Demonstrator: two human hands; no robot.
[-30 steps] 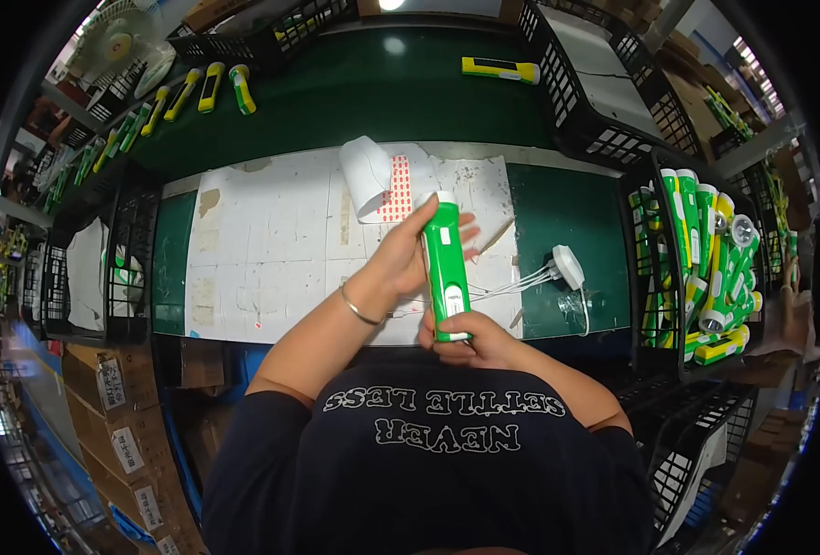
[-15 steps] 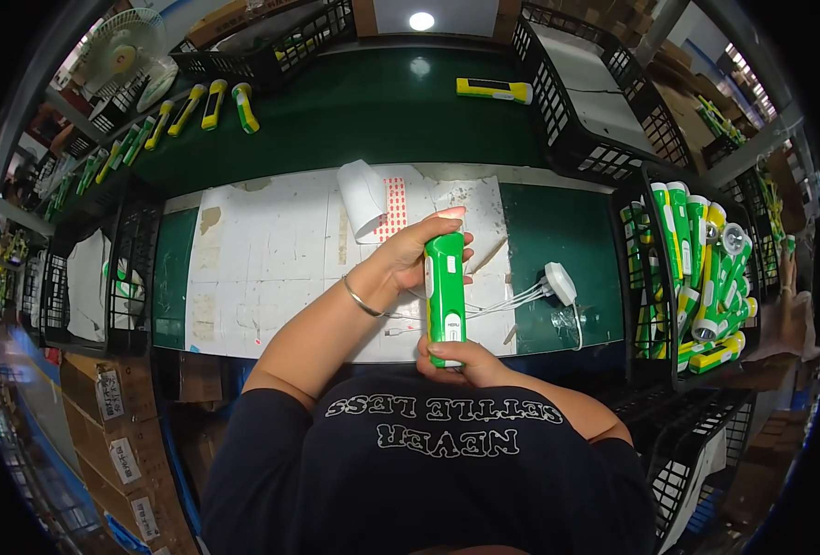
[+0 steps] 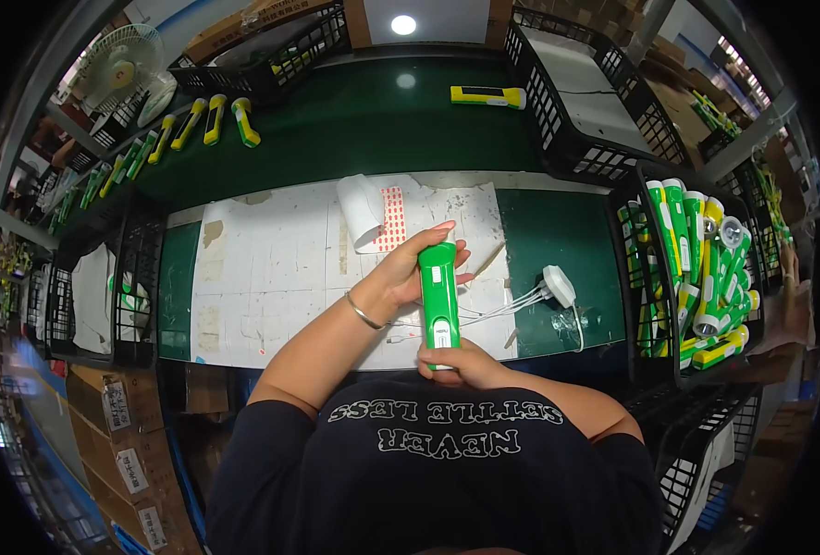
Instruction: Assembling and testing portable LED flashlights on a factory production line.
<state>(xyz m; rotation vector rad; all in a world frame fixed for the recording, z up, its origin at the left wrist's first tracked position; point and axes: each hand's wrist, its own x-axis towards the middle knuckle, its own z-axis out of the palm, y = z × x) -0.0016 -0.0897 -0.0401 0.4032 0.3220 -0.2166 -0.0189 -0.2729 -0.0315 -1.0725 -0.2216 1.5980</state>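
Note:
A green flashlight (image 3: 440, 296) with a white switch stands lengthwise in front of me, its wider head end away from my body. My left hand (image 3: 404, 274) is wrapped round the head end, with the thumb along the left side and fingertips showing at the right. At the tail end, my right hand (image 3: 463, 362) grips the flashlight, its thumb near the white switch. Beyond my left hand lies a curled white sheet (image 3: 358, 211) beside a sheet of small red stickers (image 3: 393, 222). A white charger (image 3: 559, 286) with several thin cables rests to the right.
On my right stands a black crate (image 3: 655, 365) full of green and yellow flashlights. More flashlights (image 3: 213, 120) line the far left, and a yellow one (image 3: 487, 96) lies at the back. A bright round spot shows on the grey panel (image 3: 442, 20). Another black crate (image 3: 132, 319) is at left.
The flashlight and both hands have shifted slightly, the head end moving a little left and nearer me. The bright spot on the panel has moved left. Both hands keep their grip.

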